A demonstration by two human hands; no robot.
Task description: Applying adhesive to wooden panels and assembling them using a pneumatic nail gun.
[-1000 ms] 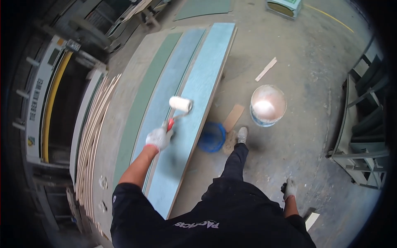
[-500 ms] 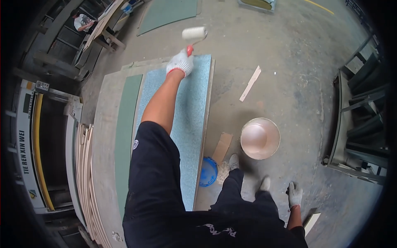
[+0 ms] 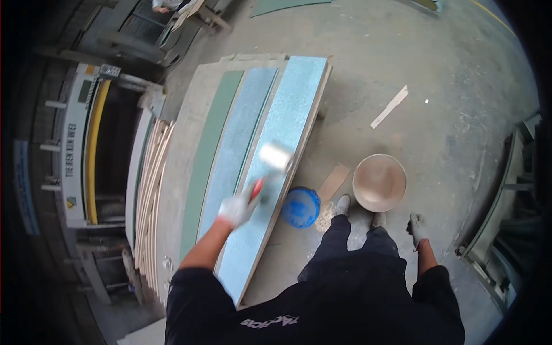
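Note:
My left hand (image 3: 235, 211), in a white knitted glove, is closed round the red handle of a paint roller (image 3: 276, 156). The white roller sleeve, blurred by motion, is over the long light-blue panel (image 3: 300, 86) nearest me. Whether the sleeve touches the panel I cannot tell. The panel's surface has a wet-looking sheen. My right hand (image 3: 418, 227), in a greyish glove, hangs low at my right side, fingers loosely bent and apart from anything around it. No object shows in it.
Left of the panel lie another blue strip (image 3: 244, 121) and a green strip (image 3: 211, 155). A blue lid or tub (image 3: 301, 207), a cardboard piece (image 3: 334, 183) and a large round bucket (image 3: 354, 187) are on the floor. A wood offcut (image 3: 390, 107) lies farther off. Racks stand right; another person (image 3: 165, 6) is far left.
My left hand and the roller have come back from beyond the panel's far end to about its middle. The view has shifted, bringing more of the strips into sight.

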